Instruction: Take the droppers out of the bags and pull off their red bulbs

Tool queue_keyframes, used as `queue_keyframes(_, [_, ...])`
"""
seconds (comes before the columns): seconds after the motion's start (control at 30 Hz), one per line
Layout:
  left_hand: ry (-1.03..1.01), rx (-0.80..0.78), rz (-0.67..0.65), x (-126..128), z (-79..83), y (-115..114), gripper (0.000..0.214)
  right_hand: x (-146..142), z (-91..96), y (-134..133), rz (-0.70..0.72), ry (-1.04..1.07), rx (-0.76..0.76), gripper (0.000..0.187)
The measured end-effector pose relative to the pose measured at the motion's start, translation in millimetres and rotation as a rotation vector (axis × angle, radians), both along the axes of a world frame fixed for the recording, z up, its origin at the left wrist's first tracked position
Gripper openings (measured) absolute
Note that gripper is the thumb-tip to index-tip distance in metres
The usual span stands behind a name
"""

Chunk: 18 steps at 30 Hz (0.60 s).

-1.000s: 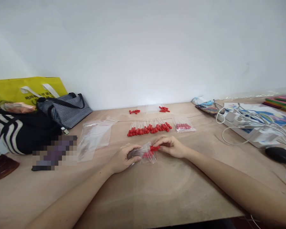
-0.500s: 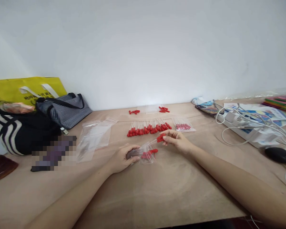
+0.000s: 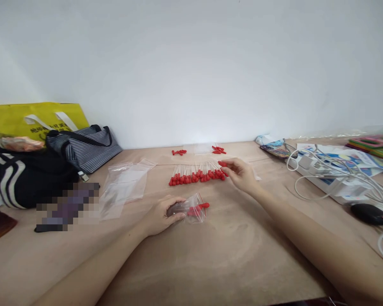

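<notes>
My left hand (image 3: 166, 215) is closed around a small clear plastic bag (image 3: 198, 216), its open end toward the right. Inside and poking out of that bag are a few red-bulbed droppers (image 3: 204, 205). In front of it lies a row of several droppers (image 3: 191, 175), thin clear stems pointing away and red bulbs toward me. At the row's right end, my right hand (image 3: 241, 174) has its thumb and fingers pinched on a dropper's red bulb (image 3: 222, 163). The dropper's stem is hard to make out. A filled packet behind my right hand is mostly hidden.
Flat clear bags (image 3: 124, 187) lie at left, near a striped bag (image 3: 83, 146) and a black bag (image 3: 35, 178). More red-bulbed droppers (image 3: 218, 150) lie near the wall. At right are a power strip (image 3: 325, 182), tangled white cables and a black mouse (image 3: 370, 213).
My right hand has moved from the bag's mouth, where it held red-bulbed droppers, up to the row's right end, covering the filled packet. My left hand keeps the bag in nearly the same place.
</notes>
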<state>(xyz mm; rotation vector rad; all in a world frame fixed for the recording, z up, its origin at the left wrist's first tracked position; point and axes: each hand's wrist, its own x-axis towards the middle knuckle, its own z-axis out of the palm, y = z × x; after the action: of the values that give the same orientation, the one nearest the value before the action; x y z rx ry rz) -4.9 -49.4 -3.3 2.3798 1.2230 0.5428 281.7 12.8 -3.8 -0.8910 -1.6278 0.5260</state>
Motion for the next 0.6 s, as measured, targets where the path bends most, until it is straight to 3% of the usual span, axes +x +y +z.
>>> queue_keyframes(0.17, [0.010,-0.004,-0.003,1.2,2.7,-0.8,0.036,-27.3,-4.6,11.0,-0.062,-0.465,0.229,0.023])
queue_keyframes(0.4, [-0.006,-0.009,-0.009,1.1,5.3,-2.1,0.034,-50.7,-7.3,22.3,-0.164,-0.906,0.192,0.028])
queue_keyframes(0.6, [-0.005,-0.021,-0.012,0.2,4.0,-1.3,0.034,-51.5,-2.7,19.5,-0.144,-1.030,0.145,0.029])
